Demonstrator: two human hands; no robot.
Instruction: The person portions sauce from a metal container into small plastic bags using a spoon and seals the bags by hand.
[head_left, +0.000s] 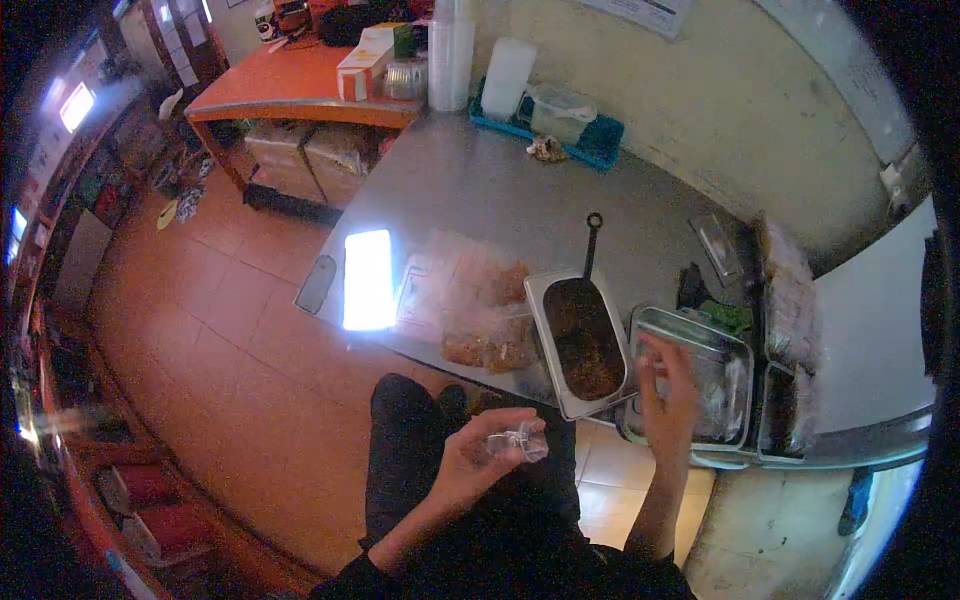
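My left hand (480,455) is closed round a small clear plastic bag (522,440) in front of my lap. My right hand (668,385), blurred, is over the left part of a glass dish (715,385); whether it holds anything is too smeared to tell. Beside it, a white-rimmed metal container (552,372) holds dark brown food, and a black-handled utensil (592,245) leans out of its far end. Filled clear bags (490,340) lie on the metal table left of the container.
The metal table (410,185) carries a bright screen (368,280), a phone (317,284) and a blue tray (600,140) by the wall. Wrapped packs (785,290) and another container (780,410) stand at the right. An orange table (270,85) is behind, at the left.
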